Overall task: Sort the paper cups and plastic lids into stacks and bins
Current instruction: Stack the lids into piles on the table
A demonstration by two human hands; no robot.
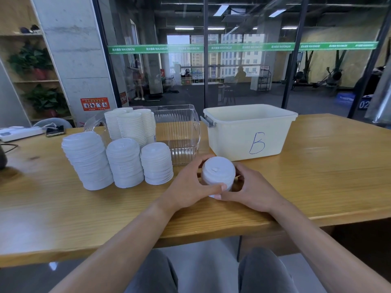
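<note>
I sit at a wooden table (317, 187) in an office-like room beside a gym. Far ahead, a glass partition (243, 70) with a green "MAXIMUM" strip (232, 47) shows exercise machines (330, 78) at far right. Far left stands a shelf with potted plants (31, 62).

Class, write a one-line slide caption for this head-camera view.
Both hands, left and right, grip a small lid stack on the table before bin B.

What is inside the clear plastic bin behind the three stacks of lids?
The clear bin holds stacks of white paper cups in its left part. Its right part shows nothing. The lid stacks in front hide the cups' bottoms.
</note>
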